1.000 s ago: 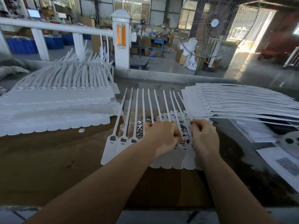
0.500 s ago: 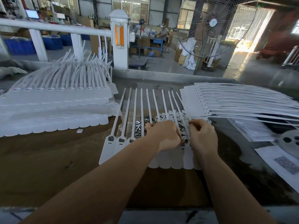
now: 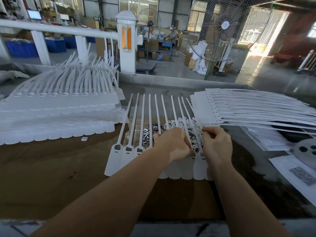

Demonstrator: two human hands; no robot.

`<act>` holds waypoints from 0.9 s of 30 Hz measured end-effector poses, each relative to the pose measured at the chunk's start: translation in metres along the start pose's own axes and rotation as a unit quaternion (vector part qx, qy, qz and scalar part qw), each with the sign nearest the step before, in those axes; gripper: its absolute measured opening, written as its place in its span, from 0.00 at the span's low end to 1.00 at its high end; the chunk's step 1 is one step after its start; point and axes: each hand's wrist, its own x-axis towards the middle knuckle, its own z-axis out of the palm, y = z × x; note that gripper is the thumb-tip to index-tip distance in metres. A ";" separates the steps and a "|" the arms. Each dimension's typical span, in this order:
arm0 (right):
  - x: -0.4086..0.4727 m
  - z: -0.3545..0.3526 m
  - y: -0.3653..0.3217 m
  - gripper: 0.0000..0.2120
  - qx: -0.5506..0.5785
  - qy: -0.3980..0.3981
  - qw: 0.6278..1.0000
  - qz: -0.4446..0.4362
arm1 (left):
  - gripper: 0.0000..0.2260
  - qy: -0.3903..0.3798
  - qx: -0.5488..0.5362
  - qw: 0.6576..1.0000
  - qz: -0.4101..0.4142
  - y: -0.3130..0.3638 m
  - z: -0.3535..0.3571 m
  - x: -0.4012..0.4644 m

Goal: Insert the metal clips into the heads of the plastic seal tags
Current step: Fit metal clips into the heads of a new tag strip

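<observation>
Workbench: tag strip under both hands

A row of seal tags lies on the table, metal clips behind its heads, tag stacks either side.

A factory floor: stacked seal tags, an industrial fan, blue crates, concrete floor.
</observation>
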 end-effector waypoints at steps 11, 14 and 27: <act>-0.001 0.000 0.002 0.08 -0.008 0.010 1.000 -0.014 | 0.05 0.117 -0.035 0.992 -0.023 -0.034 -0.040 -0.010; -0.001 0.001 0.002 0.08 -0.018 0.011 1.000 -0.021 | 0.05 0.133 0.015 0.989 -0.059 -0.049 -0.048 -0.013; -0.003 0.002 0.000 0.08 -0.029 0.005 0.999 -0.017 | 0.13 0.141 0.115 0.980 -0.076 -0.060 -0.038 -0.008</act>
